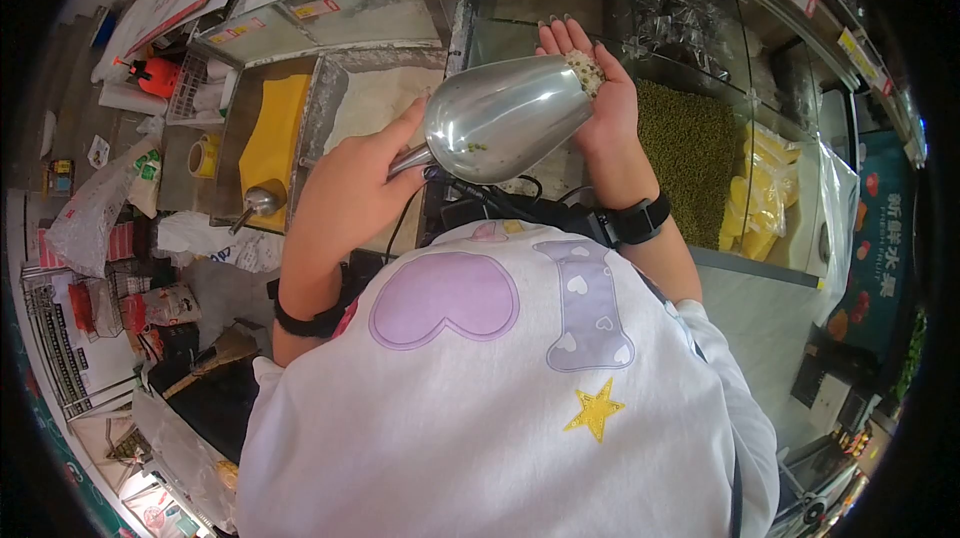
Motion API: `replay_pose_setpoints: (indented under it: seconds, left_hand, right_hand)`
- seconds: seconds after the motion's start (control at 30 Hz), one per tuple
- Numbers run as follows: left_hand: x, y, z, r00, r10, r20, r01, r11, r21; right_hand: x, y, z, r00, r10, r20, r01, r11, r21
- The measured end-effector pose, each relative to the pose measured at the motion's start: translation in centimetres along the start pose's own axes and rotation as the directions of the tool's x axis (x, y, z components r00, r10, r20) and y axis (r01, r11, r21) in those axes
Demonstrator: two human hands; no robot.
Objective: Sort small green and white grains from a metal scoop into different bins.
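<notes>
My left hand (365,173) is closed around the handle of a shiny metal scoop (510,118). The scoop is tilted with its mouth toward my right hand (612,103), and a few green beans show on its surface. That hand is palm up, fingers stretched out, and pale grains with dark specks (586,75) lie on it at the scoop's lip. The scoop covers part of the palm. Just right of this hand is a bin of green mung beans (685,153). A bin of white powder (375,103) lies beyond my left hand.
Left of the white bin is a bin of yellow meal (272,133) with a small metal scoop (262,202) at its near end. Yellow packets (770,188) fill the far-right compartment. A yellow mug (203,156) and a red spray bottle (155,76) stand at left.
</notes>
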State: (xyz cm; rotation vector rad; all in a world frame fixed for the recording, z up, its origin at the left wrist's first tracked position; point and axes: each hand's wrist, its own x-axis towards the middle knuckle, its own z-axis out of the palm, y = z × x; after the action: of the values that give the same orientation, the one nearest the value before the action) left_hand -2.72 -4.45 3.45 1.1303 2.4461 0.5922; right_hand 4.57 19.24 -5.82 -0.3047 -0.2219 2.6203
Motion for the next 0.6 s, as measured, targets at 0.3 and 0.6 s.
replay_pose_setpoints:
  seconds: [0.3,0.6]
  left_hand:
    - [0.02,0.14,-0.08,1.000,0.012,-0.019,-0.012,1.000,-0.012]
    - [0.17,-0.30,0.20,0.999,0.036,-0.032,-0.036,0.999,-0.001]
  right_hand:
    - [0.04,0.03,-0.08,1.000,0.012,0.004,-0.012,1.000,0.014]
    - [-0.05,0.04,0.07,1.000,0.020,0.000,-0.020,1.000,-0.003]
